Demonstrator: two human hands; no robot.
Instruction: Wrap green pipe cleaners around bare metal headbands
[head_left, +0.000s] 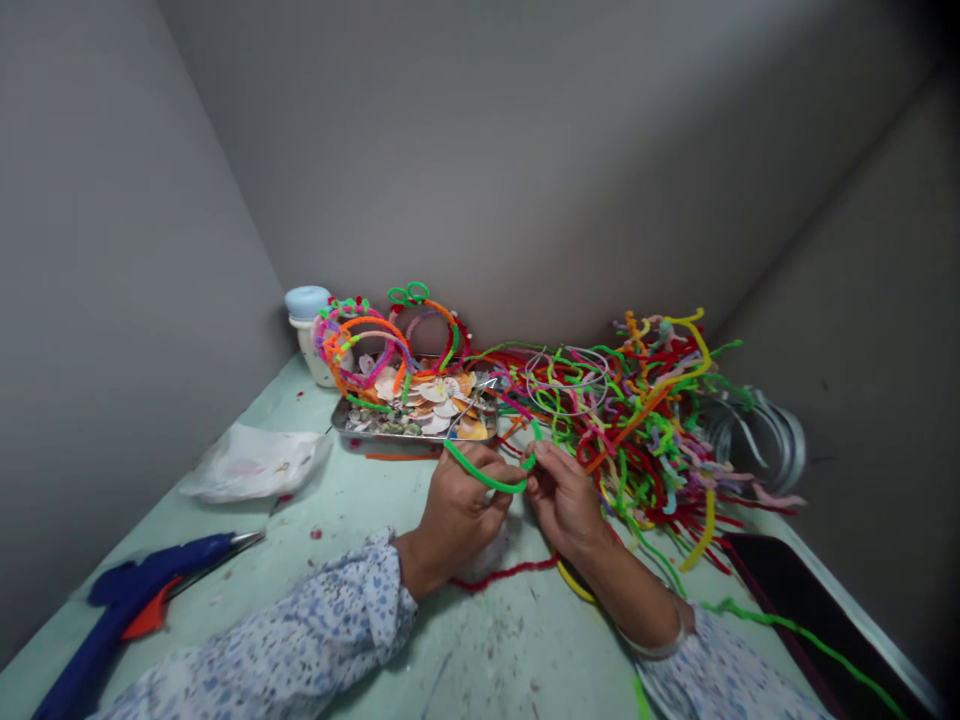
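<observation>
A bright green pipe cleaner [480, 477] is held between my two hands over the middle of the table. My left hand [466, 497] is closed on it, and its free end curves out over the knuckles. Thumb and fingers of my right hand [564, 497] pinch the other part, where the green bends in a small curl. A red pipe cleaner [510, 576] lies on the table beneath my hands. Behind them, a metal tray [412, 437] holds shells and small stones. Several pipe-cleaner headbands [367, 345] rest on top of it, one with green loops.
A large tangle of coloured pipe cleaners [645, 420] spreads to the right, beside a silver wire coil [787, 440]. A dark phone-like slab [810, 620] lies front right. On the left are a blue glue gun [142, 590], a white plastic bag [255, 463] and a blue-lidded jar [309, 335].
</observation>
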